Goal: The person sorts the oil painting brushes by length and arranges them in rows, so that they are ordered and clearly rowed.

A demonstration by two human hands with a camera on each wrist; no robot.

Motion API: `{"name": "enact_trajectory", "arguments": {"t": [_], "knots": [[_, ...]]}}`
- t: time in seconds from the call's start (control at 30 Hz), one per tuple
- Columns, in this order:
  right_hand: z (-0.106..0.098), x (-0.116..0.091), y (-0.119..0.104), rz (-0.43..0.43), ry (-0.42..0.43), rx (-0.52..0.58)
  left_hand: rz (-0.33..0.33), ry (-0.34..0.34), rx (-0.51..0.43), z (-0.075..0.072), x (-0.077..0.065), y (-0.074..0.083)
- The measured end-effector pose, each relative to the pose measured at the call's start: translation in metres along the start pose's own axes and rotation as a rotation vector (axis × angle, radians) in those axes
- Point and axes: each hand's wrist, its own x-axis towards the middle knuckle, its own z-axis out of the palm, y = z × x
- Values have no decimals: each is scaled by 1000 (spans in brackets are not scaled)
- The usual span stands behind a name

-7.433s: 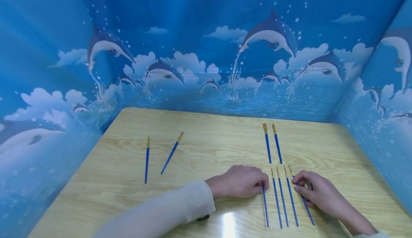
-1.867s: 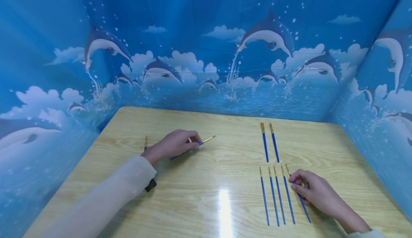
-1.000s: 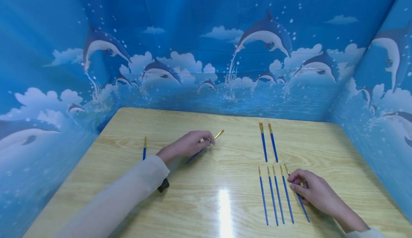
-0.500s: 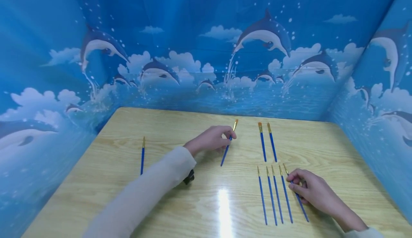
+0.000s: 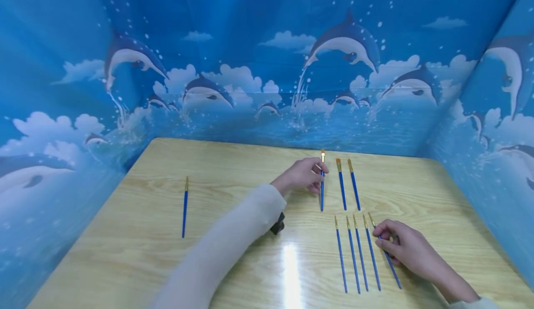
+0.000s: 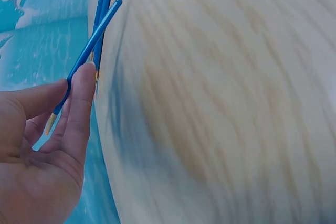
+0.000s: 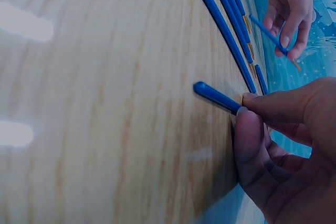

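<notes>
My left hand (image 5: 302,174) pinches a blue-handled paintbrush (image 5: 322,197) between thumb and fingers, just left of two paintbrushes in the back row. Its bristles point toward the far edge; in the left wrist view the handle (image 6: 94,40) slants up past the fingertips. At the front right, my right hand (image 5: 406,246) pinches the rightmost paintbrush (image 5: 392,269) of the front row. That brush's rounded handle end (image 7: 210,94) sticks out past the thumb in the right wrist view. The back row holds a flat-tipped brush (image 5: 342,188) and another brush (image 5: 355,188).
Several thin blue brushes, among them the leftmost one (image 5: 341,262), lie side by side left of the right hand. A single brush (image 5: 185,211) lies far left on the wooden table (image 5: 233,262). A dolphin-print backdrop (image 5: 250,67) rises behind and at both sides.
My left hand let go of the front row's leftmost brush, picked up a brush at the left and carried it right, turning its bristles toward the far edge. The right hand keeps its hold.
</notes>
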Motion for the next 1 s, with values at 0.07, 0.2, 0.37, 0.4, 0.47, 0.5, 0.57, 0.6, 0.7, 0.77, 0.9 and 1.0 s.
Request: {"name": "enact_trajectory", "arguments": {"t": [0.07,0.2,0.37,0.4,0.47,0.5,0.57,0.6,0.7,0.77,0.9,1.0], "knots": [[0,-1,0,-6,-1,3,-10,4,-21,7,3,1],[0,-1,0,-3,-1,2,-38,26,-47,19,9,2],[0,-1,-1,10,1,-8,-34,70,-8,32,15,2],[0,-1,-1,11,1,-8,-33,76,2,34,16,1],[0,0,-1,11,4,-8,-34,85,25,37,17,1],[0,0,-1,11,6,-9,-34,91,44,38,17,1],[0,0,-2,6,9,-8,-42,98,93,39,18,2],[0,0,-2,4,10,-8,-46,101,122,40,18,3],[0,0,-2,3,8,-9,-59,107,200,42,19,5],[0,0,-2,9,3,-9,-69,105,232,44,20,7],[0,-1,-1,12,-2,-5,-80,112,251,47,21,8],[1,0,-1,-1,2,-3,-72,119,265,47,22,8]]}}
